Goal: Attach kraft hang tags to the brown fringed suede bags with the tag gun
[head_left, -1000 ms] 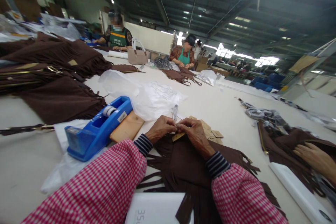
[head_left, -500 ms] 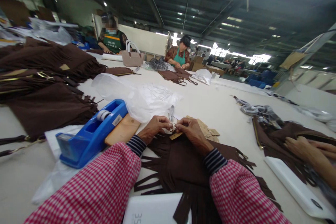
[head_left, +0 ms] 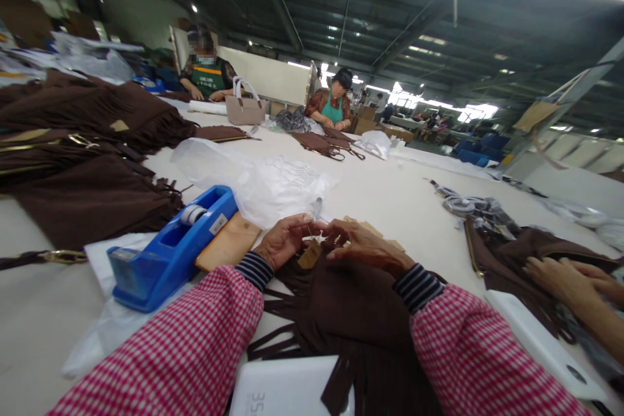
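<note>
Left of the brown bag stands a blue tape dispenser. At the bag's far edge, the left hand curves its fingers above a paper tag, which hangs by the bag's far left corner. The right hand bends its fingers close to the left's; I cannot tell what either pinches. The step seems to be handling the tag; steady fingertips seem called for next. Unlike half a second ago, the tag hangs further left, and the right hand lies flatter.

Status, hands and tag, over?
Left hand and right hand close together at brown bag. Tan tag between them, grip unclear. Blue tape dispenser leftward, clear of hands.
</note>
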